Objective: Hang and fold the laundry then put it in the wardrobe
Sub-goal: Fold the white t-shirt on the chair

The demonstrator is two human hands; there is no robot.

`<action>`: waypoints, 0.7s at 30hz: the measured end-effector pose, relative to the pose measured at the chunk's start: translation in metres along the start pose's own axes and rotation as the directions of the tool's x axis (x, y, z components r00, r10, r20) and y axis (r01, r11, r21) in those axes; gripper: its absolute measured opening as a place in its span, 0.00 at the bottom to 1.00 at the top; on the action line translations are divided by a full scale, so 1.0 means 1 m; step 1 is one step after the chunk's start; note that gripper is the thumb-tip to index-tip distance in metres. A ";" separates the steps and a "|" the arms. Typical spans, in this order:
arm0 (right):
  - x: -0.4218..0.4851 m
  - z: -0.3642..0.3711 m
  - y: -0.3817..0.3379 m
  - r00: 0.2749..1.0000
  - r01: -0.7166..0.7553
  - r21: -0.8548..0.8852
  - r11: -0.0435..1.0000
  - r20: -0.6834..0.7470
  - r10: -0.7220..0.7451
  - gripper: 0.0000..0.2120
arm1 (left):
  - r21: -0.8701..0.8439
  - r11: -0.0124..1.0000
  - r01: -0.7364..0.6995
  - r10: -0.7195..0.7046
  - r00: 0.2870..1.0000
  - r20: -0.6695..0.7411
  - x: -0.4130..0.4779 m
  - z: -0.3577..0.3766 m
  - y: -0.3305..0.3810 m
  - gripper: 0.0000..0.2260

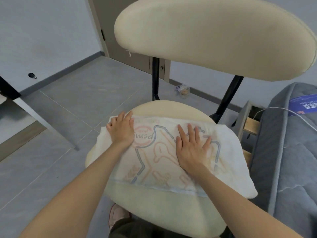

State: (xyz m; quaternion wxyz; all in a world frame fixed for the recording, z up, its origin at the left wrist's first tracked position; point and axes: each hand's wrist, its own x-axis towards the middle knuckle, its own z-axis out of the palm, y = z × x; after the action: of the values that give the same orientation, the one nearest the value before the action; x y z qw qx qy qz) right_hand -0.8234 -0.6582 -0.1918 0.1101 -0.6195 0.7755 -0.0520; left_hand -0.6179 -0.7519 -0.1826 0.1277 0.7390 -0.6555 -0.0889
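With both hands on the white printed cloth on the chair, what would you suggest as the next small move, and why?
Probably pinch the left edge with the left hand and fold it over toward the right hand. The white printed cloth already lies flat on the cream padded chair seat, both hands pressing it, and its right end overhangs.

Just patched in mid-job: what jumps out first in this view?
A white cloth with pastel line print lies across the cream padded chair seat at centre, the right hand pressed flat on it and the left hand at its left edge. The cream oval backrest looms above; a grey quilted mattress fills the right edge.
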 end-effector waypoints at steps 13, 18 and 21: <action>0.011 -0.012 0.036 0.994 -0.105 0.010 0.994 -0.008 0.105 0.26 | -0.123 0.987 0.099 -0.124 0.970 -0.211 0.002 -0.002 0.010 0.07; 0.015 -0.019 0.052 0.965 -0.264 0.122 0.957 0.029 0.262 0.24 | -0.150 0.931 -0.332 0.307 0.936 -0.170 -0.047 0.007 0.035 0.17; 0.013 -0.020 0.059 0.958 -0.284 0.180 0.942 0.013 0.287 0.24 | -0.244 0.928 -0.281 0.303 0.951 0.057 -0.069 0.012 0.069 0.18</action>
State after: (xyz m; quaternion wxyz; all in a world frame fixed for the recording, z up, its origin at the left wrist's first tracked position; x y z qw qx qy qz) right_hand -0.8865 -0.6589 -0.1868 0.1665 -0.4878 0.8499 -0.1095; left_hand -0.6958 -0.6917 -0.1753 0.1943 0.6082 -0.7483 -0.1799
